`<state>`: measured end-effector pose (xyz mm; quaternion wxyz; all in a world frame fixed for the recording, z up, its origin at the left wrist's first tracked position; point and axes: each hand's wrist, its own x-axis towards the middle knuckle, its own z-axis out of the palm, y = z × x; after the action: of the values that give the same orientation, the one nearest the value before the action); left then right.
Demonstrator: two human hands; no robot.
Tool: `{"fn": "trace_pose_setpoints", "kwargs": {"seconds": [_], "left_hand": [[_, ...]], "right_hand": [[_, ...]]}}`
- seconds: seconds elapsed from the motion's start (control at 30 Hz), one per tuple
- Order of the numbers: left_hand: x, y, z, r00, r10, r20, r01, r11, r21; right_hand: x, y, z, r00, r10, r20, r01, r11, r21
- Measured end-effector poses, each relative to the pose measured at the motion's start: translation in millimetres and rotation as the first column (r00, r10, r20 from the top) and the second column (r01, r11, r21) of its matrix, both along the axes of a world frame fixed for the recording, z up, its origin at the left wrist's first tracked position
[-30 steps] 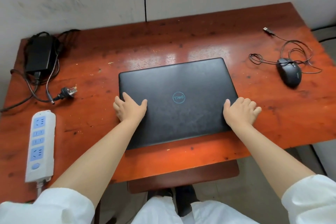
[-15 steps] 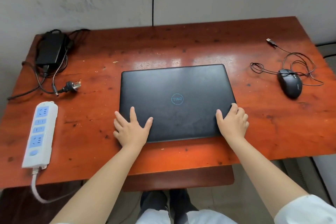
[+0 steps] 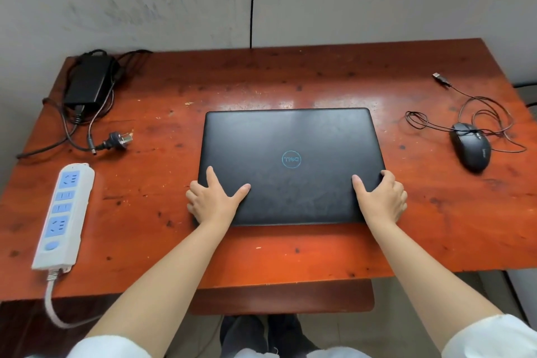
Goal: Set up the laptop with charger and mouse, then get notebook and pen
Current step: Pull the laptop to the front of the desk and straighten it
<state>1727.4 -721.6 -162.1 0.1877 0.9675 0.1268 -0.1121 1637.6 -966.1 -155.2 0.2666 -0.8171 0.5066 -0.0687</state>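
Resting on the lid of one closed black laptop (image 3: 290,166), both hands gripped its near corners. The left hand (image 3: 213,202) lay with thumb and forefinger spread flat on the lid and the remaining fingers curled over the left edge. The right hand (image 3: 380,200) held the near right corner, thumb on the lid and fingers wrapped around the side edge; how far they reached beneath could not be determined. The laptop sat at the centre of one red-brown wooden table (image 3: 276,256), lid shut, logo facing up.

One black charger brick (image 3: 87,84) lay at the far left corner amid its loosely coiled cables, with one wall plug (image 3: 117,139) and one barrel connector (image 3: 91,146) lying free, just beside each other. One white power strip (image 3: 62,215) occupied the near left edge; its grey cord ran off the table and out of sight. One black wired mouse (image 3: 472,147) sat well to the right of the laptop, its thin cable looped behind it and ending in one loose USB plug (image 3: 440,78). White sleeves were cut off at the bottom frame edge.
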Motion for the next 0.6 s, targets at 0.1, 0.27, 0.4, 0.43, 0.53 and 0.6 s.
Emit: {"fn": "trace_pose_setpoints", "kwargs": {"seconds": [0.1, 0.27, 0.4, 0.43, 0.53, 0.6], "left_hand": [[-1, 0, 0, 1.000, -0.009, 0.001, 0.009, 1.000, 0.025], [-6, -2, 3, 1.000, -0.008, -0.018, 0.009, 0.999, 0.043], [-6, -3, 5, 0.999, -0.017, -0.035, 0.019, 0.998, 0.056], [-6, -3, 6, 0.999, -0.020, -0.039, 0.023, 0.998, 0.064], [-6, -3, 9, 0.996, -0.040, -0.077, 0.046, 0.996, 0.080], [-4, -2, 12, 0.992, -0.063, -0.111, 0.073, 0.994, 0.086]], "right_hand": [[-1, -1, -1, 1.000, 0.015, -0.017, -0.016, 1.000, -0.010], [0, -3, -1, 0.999, 0.034, -0.033, -0.035, 0.999, -0.025], [0, -4, -3, 0.998, 0.044, -0.045, -0.046, 0.998, -0.042], [1, -3, -2, 0.996, 0.054, -0.064, -0.057, 0.997, -0.047], [5, 5, 4, 0.975, 0.146, -0.169, -0.166, 0.980, -0.108], [13, 17, 8, 0.937, 0.270, -0.221, -0.307, 0.939, -0.153]]}}
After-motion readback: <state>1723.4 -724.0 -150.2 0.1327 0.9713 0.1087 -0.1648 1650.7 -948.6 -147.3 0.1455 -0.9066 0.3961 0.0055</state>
